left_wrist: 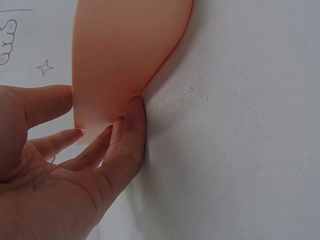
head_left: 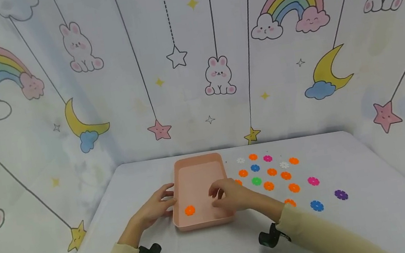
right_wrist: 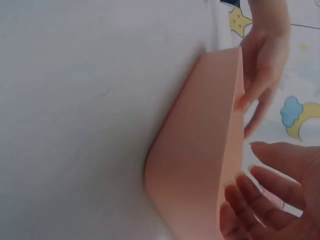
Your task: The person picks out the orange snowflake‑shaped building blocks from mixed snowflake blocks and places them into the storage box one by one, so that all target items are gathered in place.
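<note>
A pink rectangular tray (head_left: 199, 179) lies on the white table. Inside it, near its front left corner, is one orange flower-shaped disc (head_left: 189, 210). My left hand (head_left: 154, 207) rests against the tray's left side. In the left wrist view its fingertips (left_wrist: 134, 107) touch the outer wall, with the thumb at the rim. Over the right part of the tray is my right hand (head_left: 233, 195), its fingers loosely bent. The right wrist view shows these fingers (right_wrist: 267, 182) spread apart at the rim, with nothing between them.
Right of the tray, several flower-shaped discs are scattered on the white tablecloth (head_left: 380, 227), among them a green disc (head_left: 257, 181), a blue disc (head_left: 317, 206) and a purple disc (head_left: 341, 195). A patterned backdrop (head_left: 180, 26) stands behind the table.
</note>
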Tool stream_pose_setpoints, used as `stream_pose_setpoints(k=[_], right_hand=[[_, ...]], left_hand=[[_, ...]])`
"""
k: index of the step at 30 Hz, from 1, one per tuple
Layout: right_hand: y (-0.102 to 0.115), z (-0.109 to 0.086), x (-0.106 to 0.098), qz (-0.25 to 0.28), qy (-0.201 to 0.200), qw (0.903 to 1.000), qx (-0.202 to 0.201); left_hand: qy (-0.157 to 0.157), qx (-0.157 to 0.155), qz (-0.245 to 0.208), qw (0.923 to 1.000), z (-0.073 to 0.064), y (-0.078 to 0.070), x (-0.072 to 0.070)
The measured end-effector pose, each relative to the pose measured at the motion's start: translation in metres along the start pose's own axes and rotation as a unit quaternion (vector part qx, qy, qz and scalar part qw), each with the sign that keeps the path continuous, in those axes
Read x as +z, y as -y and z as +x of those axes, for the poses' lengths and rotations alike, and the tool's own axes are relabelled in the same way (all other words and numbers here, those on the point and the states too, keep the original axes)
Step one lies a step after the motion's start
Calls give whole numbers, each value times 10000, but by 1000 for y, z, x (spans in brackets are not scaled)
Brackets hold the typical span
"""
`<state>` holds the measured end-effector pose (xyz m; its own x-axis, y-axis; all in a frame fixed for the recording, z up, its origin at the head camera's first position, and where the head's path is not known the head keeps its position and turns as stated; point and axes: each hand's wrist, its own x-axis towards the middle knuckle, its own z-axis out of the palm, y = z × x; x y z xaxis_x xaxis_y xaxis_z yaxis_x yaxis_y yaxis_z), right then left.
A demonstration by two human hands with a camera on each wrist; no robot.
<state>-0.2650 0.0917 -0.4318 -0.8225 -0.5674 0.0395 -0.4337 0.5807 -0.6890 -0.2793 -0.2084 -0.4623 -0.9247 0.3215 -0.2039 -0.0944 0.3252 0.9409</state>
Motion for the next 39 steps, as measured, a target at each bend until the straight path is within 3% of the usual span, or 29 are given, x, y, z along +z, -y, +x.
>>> stream_pose_setpoints(k=[6, 18, 24, 28, 39], right_hand=[[-19, -26, -28, -39, -75, 9996, -261], [-70, -64, -98, -621, -633, 9960, -57], [-104, -73, -132, -905, -957, 9909, 262], [-124, -77, -147, -827, -1209, 9875, 588], [-170, -88, -162, -730, -1689, 9723, 1443]], left_hand=[[-13, -33, 55, 10000, 0, 2, -1], [21, 32, 20, 10000, 0, 0, -2], [18, 41, 2, 10000, 0, 1, -3], [-14, 20, 20, 10000, 0, 2, -2], [-34, -29, 43, 10000, -1, 1, 0]])
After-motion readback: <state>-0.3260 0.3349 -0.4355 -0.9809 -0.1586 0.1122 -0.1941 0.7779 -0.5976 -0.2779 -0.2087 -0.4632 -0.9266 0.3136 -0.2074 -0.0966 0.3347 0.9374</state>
